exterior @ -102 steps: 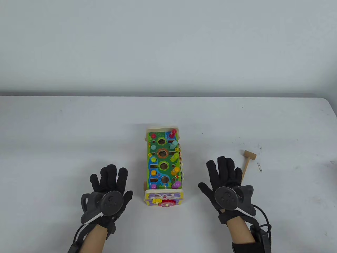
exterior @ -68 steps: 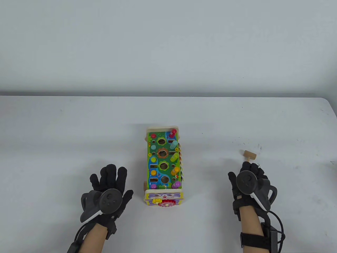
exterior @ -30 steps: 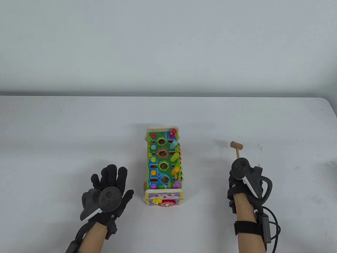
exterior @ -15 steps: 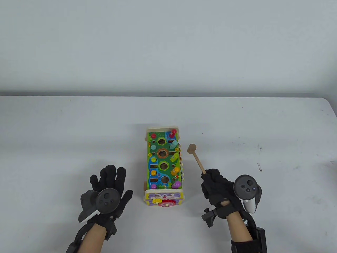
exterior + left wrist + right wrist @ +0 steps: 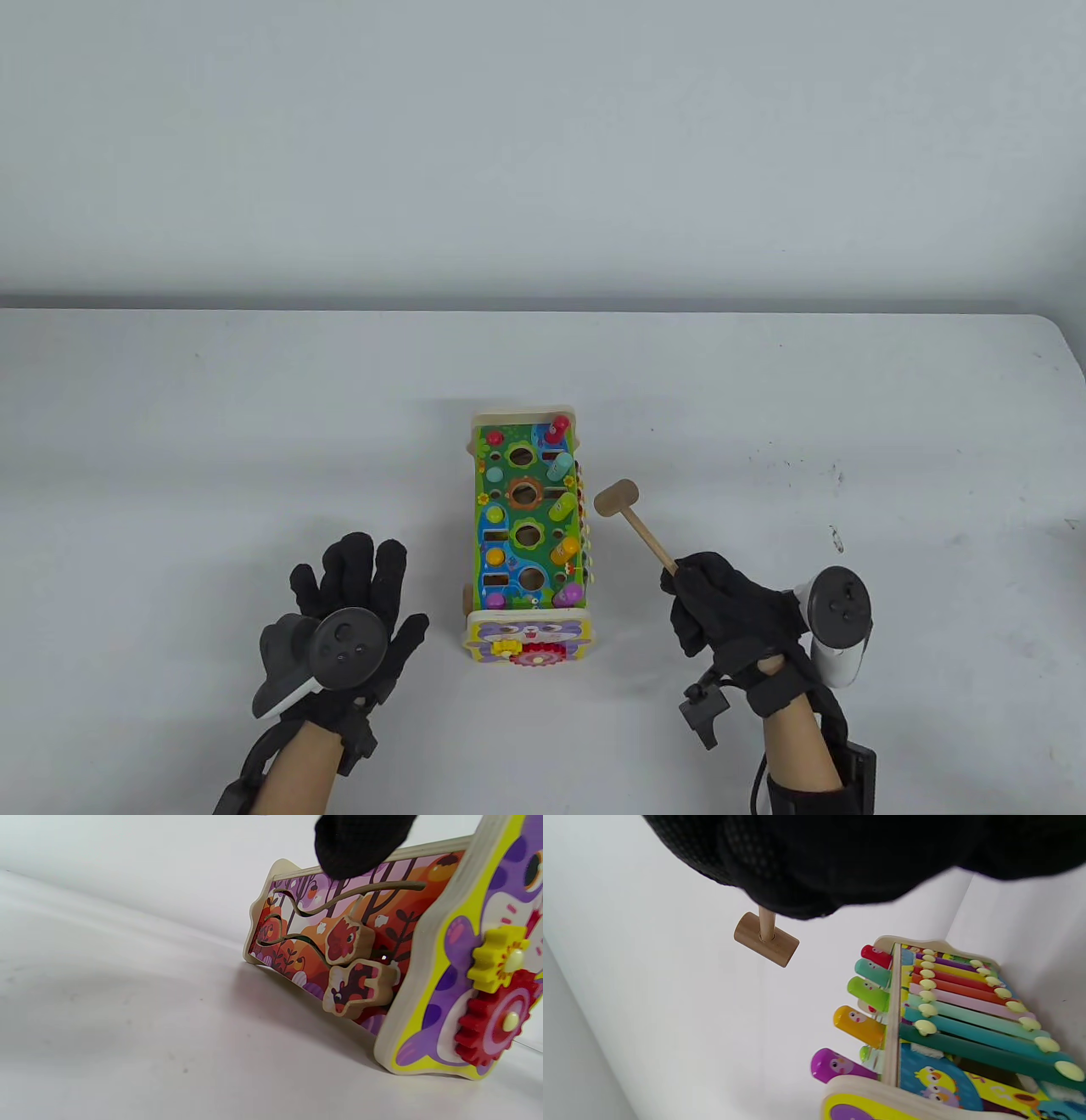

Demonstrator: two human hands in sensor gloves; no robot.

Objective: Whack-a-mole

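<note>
The colourful wooden whack-a-mole toy [image 5: 526, 526] stands in the middle of the table, its gear face towards me. Several coloured pegs [image 5: 562, 508] stick up along its right side; in the right wrist view they show as red, teal, green, yellow and purple pegs [image 5: 859, 1025]. My right hand [image 5: 721, 598] grips the handle of a small wooden hammer [image 5: 617, 499], whose head [image 5: 766, 939] hangs in the air just right of the toy. My left hand [image 5: 352, 586] lies flat on the table left of the toy, fingers spread and empty.
The toy's right side carries a xylophone of coloured bars [image 5: 967, 1001]. Its left side has a maze panel with two sliding animal pieces [image 5: 350, 984]. The white table [image 5: 254, 407] extends on all sides, with dark scuff marks [image 5: 836, 475] at right.
My right hand reached to the hammer lying at the right, picked it up by the handle and carried it left to beside the toy. The left hand stayed put.
</note>
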